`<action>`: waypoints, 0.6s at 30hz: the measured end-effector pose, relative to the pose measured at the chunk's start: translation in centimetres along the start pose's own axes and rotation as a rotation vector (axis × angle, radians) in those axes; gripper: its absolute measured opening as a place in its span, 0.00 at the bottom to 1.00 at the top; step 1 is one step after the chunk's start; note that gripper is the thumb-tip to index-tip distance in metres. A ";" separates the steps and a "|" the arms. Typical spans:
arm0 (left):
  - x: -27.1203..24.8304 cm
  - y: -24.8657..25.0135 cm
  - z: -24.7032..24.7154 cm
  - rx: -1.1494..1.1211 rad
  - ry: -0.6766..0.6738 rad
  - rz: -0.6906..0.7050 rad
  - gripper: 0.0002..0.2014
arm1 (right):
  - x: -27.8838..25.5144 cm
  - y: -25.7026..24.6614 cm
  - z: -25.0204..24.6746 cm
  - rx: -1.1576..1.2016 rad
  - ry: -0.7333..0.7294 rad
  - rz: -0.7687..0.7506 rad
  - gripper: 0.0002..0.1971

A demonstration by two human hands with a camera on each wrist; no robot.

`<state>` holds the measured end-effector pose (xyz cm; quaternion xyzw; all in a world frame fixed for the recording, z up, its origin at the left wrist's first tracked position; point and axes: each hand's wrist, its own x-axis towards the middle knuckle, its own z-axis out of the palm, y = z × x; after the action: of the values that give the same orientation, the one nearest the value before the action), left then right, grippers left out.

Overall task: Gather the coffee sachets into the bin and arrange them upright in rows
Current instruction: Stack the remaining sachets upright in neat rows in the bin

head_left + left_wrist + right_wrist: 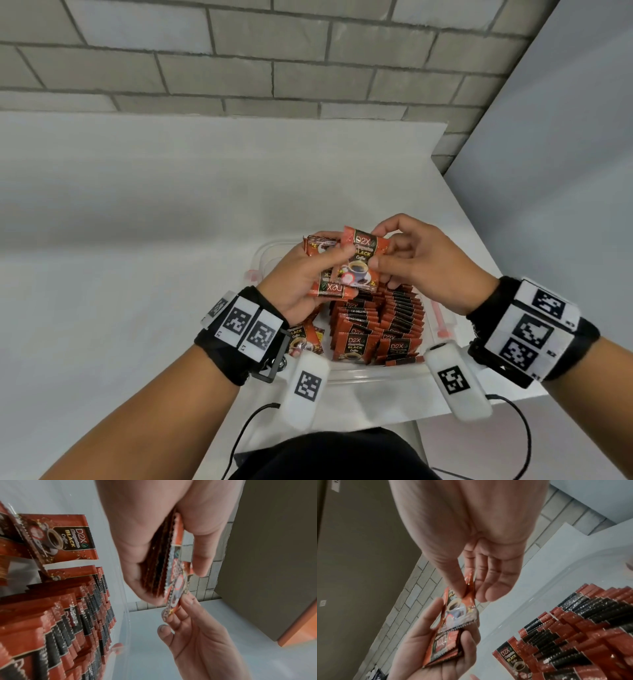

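1. Table [137, 240], white, is carrying our clear bin [359, 375] at its near edge.
2. Rows of sachets [376, 325] are standing upright inside the bin.
3. Our left hand [301, 277] is gripping a small stack [334, 291] above the bin.
4. Our right hand [414, 263] is pinching the top sachet [361, 258].

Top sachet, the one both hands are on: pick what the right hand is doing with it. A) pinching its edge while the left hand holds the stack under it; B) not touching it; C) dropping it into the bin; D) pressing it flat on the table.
A: the right hand pinches the top sachet, and the left hand grips the stack above the bin.
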<state>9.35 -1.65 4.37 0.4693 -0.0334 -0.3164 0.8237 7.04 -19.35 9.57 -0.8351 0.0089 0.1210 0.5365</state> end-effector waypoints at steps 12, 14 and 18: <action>-0.1 1.2 -1.4 -0.015 0.138 0.047 0.13 | -0.9 1.1 -0.1 -0.209 -0.153 0.032 0.06; -0.1 1.5 -2.1 -0.099 0.195 0.049 0.13 | -1.7 2.1 1.2 -0.429 -0.271 0.033 0.04; 0.0 1.5 -2.5 -0.125 0.207 0.047 0.13 | -2.0 3.5 3.5 -0.754 -0.354 -0.015 0.02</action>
<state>10.94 0.76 4.19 0.4464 0.0603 -0.2484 0.8575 3.89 -17.97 5.50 -0.9394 -0.1346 0.2538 0.1871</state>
